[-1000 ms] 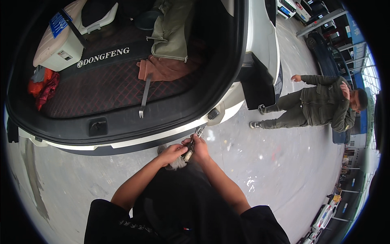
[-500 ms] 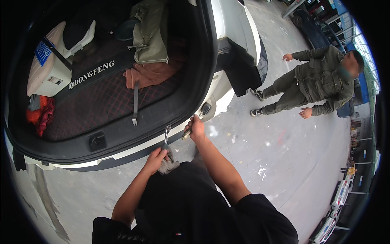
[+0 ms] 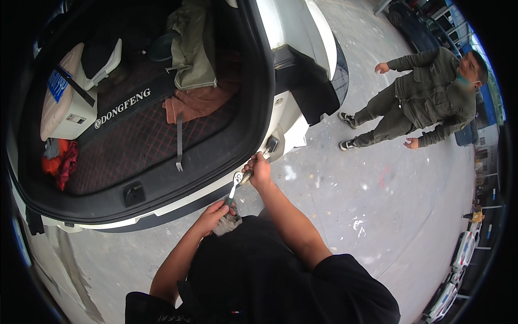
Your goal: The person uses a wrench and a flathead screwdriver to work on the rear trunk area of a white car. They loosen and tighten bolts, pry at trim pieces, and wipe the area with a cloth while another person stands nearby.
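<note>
**Ratchet work at the open boot**

Head view: left hand [image 3: 217,213] is wrapped around the green-gripped handle of the silver metal ratchet wrench [image 3: 236,183], a grey rag bunched beneath it. Right hand [image 3: 258,169] pinches its head, just beside the white car's rear bumper [image 3: 178,202]. I'd steady that head while swinging the handle.

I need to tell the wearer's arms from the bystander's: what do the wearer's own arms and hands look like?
Both forearms are bare, with no gloves. The left hand and right hand come out of short black sleeves of a black top. No watch, ring or marking shows.
</note>
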### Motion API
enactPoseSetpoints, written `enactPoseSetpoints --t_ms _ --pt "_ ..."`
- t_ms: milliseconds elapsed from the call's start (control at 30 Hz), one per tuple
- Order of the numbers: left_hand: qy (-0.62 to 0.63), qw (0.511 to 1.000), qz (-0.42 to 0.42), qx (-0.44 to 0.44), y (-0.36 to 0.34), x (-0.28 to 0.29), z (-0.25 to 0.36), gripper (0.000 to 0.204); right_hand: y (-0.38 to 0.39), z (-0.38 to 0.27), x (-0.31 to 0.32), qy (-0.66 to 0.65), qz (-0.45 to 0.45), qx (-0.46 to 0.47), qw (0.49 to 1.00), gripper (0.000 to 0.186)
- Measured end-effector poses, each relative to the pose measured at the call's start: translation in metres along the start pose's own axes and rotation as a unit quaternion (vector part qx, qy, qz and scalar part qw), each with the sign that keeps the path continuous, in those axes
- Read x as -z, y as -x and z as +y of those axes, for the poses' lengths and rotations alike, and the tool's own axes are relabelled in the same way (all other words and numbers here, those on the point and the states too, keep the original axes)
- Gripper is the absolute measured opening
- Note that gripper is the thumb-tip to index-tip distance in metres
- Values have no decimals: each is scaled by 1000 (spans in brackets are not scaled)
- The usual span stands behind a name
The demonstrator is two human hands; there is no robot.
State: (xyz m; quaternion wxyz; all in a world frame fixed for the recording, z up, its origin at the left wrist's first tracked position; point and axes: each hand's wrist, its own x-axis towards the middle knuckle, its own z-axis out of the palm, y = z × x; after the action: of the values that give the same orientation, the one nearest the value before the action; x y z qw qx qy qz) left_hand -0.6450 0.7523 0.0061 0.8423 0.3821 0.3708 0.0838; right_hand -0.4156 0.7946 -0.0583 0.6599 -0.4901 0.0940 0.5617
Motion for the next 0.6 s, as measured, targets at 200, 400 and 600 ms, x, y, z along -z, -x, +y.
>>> enactPoseSetpoints --t_ms 200,400,600 --pt "-56 996 -24 -72 -17 -15 -5 29 42 -8 3 221 -31 -68 972 41" --pt "-36 996 -12 -76 -27 -20 -21 29 102 -4 -8 80 -128 -150 977 46" --pt "-92 992 73 -40 -24 0 -17 29 93 -12 8 201 -138 15 970 54"
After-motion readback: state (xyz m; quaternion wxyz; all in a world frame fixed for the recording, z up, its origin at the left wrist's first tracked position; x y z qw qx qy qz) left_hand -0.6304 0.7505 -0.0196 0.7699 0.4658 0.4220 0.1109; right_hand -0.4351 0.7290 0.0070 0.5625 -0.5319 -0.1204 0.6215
